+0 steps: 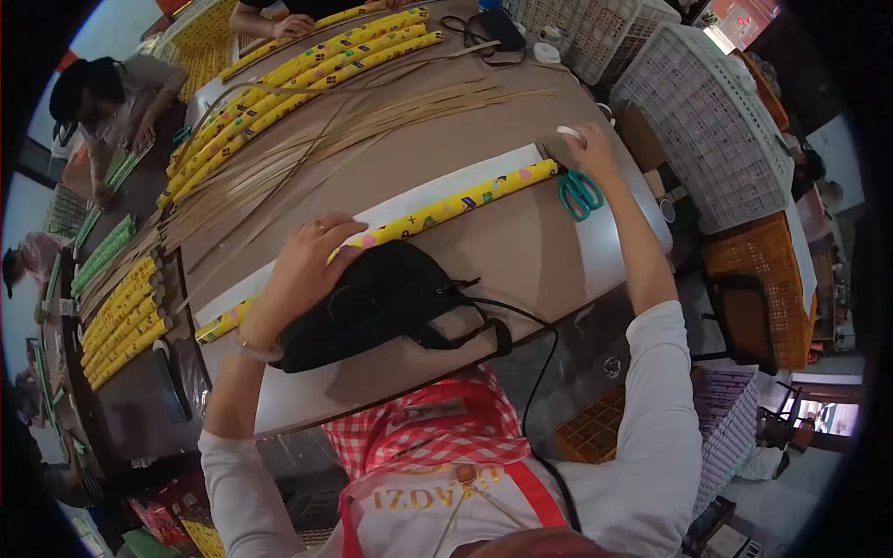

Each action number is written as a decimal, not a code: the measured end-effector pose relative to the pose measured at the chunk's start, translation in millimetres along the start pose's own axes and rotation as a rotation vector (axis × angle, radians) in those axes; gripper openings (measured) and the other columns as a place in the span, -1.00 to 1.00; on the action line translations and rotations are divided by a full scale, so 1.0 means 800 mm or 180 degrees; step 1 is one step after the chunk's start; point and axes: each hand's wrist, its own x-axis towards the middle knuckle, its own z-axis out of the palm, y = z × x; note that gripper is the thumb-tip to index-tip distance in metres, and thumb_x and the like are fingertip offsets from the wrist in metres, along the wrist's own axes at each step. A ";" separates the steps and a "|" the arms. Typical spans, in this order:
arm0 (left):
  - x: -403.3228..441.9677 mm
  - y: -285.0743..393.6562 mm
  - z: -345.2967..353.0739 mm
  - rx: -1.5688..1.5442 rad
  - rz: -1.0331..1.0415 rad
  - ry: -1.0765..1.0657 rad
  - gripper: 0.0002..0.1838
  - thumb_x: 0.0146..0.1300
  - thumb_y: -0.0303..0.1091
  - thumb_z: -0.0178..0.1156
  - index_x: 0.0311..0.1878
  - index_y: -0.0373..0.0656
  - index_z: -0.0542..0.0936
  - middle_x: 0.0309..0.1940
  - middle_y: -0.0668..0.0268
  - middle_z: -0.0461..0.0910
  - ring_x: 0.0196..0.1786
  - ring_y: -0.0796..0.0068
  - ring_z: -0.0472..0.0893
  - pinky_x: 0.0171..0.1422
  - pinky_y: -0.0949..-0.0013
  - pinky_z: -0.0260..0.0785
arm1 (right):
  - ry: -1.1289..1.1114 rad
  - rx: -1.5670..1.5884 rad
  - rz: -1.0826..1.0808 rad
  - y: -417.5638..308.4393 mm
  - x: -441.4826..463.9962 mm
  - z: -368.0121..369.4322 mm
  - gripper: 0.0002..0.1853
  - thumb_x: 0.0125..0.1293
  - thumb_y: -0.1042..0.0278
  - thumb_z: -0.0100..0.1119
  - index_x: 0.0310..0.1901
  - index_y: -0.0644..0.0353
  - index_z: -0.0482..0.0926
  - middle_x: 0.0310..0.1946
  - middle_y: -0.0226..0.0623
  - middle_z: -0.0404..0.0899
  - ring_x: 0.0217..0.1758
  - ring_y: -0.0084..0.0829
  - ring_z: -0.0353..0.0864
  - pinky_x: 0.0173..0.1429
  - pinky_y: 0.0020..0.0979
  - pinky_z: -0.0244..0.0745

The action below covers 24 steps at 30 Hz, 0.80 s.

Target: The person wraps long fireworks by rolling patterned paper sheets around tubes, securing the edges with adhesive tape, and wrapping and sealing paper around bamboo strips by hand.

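A long yellow patterned paper roll [465, 201] lies slantwise across the table, with a strip of white paper [437, 184] along its far side. My left hand [312, 260] straddles the roll towards its left end, fingers over the far side and thumb on the near side. At the right end, my right hand [595, 152] is closed on a small white ring-shaped thing that looks like a tape roll [571, 135]. Scissors with teal handles [579, 195] lie just below that hand; their blades are hard to make out. A black bag [372, 302] lies against my left forearm.
Thin wooden strips [372, 130] and more yellow rolls [321, 70] lie at the back. Stacked yellow rolls [126, 321] and green rolls [104, 253] are at left. Crates [707, 121] stand at right. Co-workers' hands [296, 26] work across the table. A black cord [549, 372] hangs over the front edge.
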 end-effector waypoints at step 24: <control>-0.153 -0.116 -0.011 0.0617 -0.1411 0.1427 -0.84 0.20 -0.35 0.11 -0.24 -0.21 0.59 -0.32 0.10 0.57 -0.25 0.10 0.55 -0.16 0.22 0.37 | -0.0835 -0.0417 0.0270 -0.046 0.031 0.032 -0.80 -0.02 0.17 0.26 -0.34 -0.01 0.68 -0.42 -0.36 0.63 -0.31 -0.38 0.61 -0.20 -0.36 0.47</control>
